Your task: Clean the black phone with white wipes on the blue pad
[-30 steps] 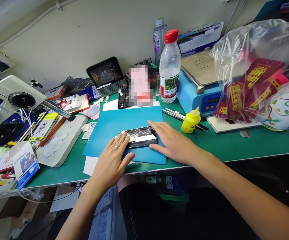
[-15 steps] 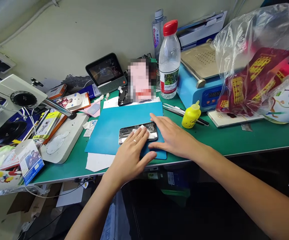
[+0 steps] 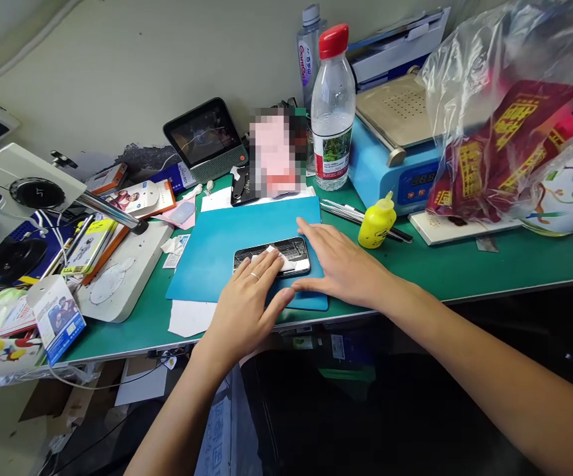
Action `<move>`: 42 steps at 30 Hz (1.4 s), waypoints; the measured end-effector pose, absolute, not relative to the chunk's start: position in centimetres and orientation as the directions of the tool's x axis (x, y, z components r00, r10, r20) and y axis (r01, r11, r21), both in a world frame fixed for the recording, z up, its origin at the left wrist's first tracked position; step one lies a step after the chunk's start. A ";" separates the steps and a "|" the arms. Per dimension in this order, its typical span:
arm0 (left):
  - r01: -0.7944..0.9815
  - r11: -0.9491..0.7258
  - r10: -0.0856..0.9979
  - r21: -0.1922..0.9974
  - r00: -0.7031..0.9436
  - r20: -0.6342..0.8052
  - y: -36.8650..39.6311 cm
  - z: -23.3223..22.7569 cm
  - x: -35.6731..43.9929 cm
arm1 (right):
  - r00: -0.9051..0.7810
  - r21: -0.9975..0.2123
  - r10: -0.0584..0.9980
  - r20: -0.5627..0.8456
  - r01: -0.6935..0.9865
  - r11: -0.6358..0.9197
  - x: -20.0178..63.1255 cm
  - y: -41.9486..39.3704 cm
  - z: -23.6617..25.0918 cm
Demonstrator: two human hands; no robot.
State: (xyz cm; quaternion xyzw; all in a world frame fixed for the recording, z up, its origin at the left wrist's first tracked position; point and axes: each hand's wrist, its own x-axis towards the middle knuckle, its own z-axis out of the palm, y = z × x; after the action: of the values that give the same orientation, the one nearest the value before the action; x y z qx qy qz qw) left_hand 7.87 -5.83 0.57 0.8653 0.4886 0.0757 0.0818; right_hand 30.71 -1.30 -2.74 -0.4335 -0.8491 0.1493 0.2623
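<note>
A smartphone (image 3: 296, 248) with a dark, glossy face lies on a blue mat (image 3: 217, 231). My left hand (image 3: 246, 291) is open, its fingers stretched out and pressing a white wipe (image 3: 286, 264) flat against the phone; the thumb stands apart. A ring is on one of its fingers. Around the phone's right end my right hand (image 3: 340, 264) is open, with thumb and fingers spread; whether it touches the phone's edge I cannot tell. The phone's lower left part is hidden under my left fingers.
Right of the mat stand a yellow squeeze bottle (image 3: 376, 223), tweezers-like tools (image 3: 340, 213), a water bottle (image 3: 333, 125) and a blue heating plate (image 3: 390, 165). A microscope stand (image 3: 137, 291) is on the left. Behind are a smart display (image 3: 201, 139) and a plastic bag (image 3: 494, 132).
My left hand has slid left along the phone with the wipe, baring more of the phone's right part. My right hand stays at the phone's right end. The view has shifted slightly.
</note>
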 end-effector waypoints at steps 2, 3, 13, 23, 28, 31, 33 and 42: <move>0.834 -0.512 0.856 0.206 0.516 0.039 -5.6 0.7 8.2 | -0.484 -0.484 0.819 0.308 0.662 0.573 30.7 -1.3 -2.7; 0.831 -0.514 0.853 0.214 0.521 0.027 -5.1 0.8 8.6 | -0.480 -0.487 0.823 0.304 0.664 0.567 30.7 -1.3 -2.7; 0.808 -0.549 0.821 0.214 0.569 -0.045 -2.2 1.5 11.0 | -0.463 -0.487 0.839 0.285 0.684 0.543 30.5 -1.2 -2.6; 0.822 -0.553 0.823 0.135 0.564 -0.062 -3.3 1.4 9.9 | -0.467 -0.480 0.832 0.299 0.680 0.554 30.6 -1.3 -2.8; 0.795 -0.579 0.794 0.180 0.601 -0.098 -1.0 2.2 10.8 | -0.455 -0.479 0.836 0.306 0.686 0.549 30.6 -1.3 -2.8; 0.808 -0.567 0.803 0.159 0.586 -0.112 -1.0 2.5 9.8 | -0.457 -0.478 0.842 0.287 0.693 0.539 30.5 -1.4 -2.5; 0.832 -0.536 0.825 0.142 0.552 -0.119 -1.7 2.6 8.9 | -0.459 -0.478 0.846 0.272 0.698 0.533 30.5 -1.5 -2.3; 0.833 -0.530 0.821 0.158 0.551 -0.149 -1.2 3.2 10.2 | -0.473 -0.459 0.830 0.296 0.692 0.558 30.6 -1.4 -2.7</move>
State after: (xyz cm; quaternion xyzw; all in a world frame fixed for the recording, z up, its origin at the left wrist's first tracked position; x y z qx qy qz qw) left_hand 10.18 -1.19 3.17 0.8741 0.4732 -0.0281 0.1056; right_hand 30.63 -1.42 -2.67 -0.4491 -0.8469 0.1392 0.2483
